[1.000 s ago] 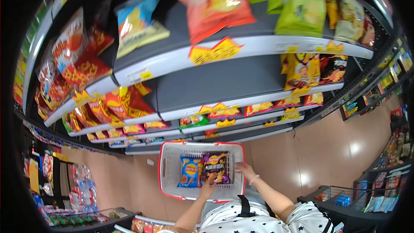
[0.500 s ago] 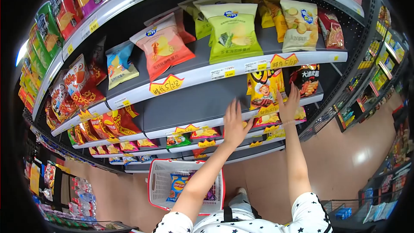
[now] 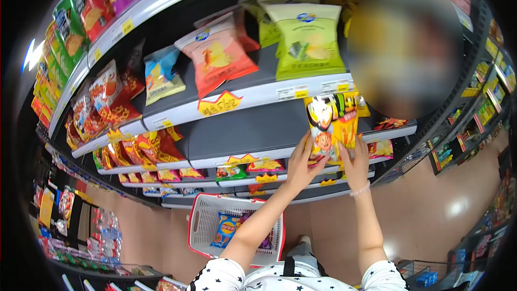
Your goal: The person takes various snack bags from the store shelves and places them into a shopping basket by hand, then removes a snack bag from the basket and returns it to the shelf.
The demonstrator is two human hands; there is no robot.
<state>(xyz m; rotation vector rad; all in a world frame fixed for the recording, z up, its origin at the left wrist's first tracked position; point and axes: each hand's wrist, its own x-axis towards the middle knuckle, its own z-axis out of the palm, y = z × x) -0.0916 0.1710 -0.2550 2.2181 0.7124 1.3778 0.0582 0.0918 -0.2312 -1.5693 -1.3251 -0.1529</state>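
Note:
A yellow and black snack bag [image 3: 335,119] with a cartoon figure stands upright at the front of the middle shelf. On its lower left side is my left hand [image 3: 302,168], fingers closed against the edge. My right hand [image 3: 355,167] grips the lower right side, thumb on the front. Another yellow bag [image 3: 364,109] shows partly behind it. Below my left forearm a white basket with a red rim [image 3: 189,223] holds a blue chip bag [image 3: 225,229] and a purple packet [image 3: 265,242], partly hidden by the arm.
Above, the shelf carries a green bag [image 3: 309,43], a pink-red bag [image 3: 218,56] and a blue bag [image 3: 162,75]. Red snack bags [image 3: 153,148] sit at the lower left. A round blur hides the upper right. A price rail [image 3: 215,161] edges the shelf.
Both hands have closed in on the yellow snack bag, which now sits further forward and lower between them. The camera view has shifted slightly, and a round blur covers the upper right.

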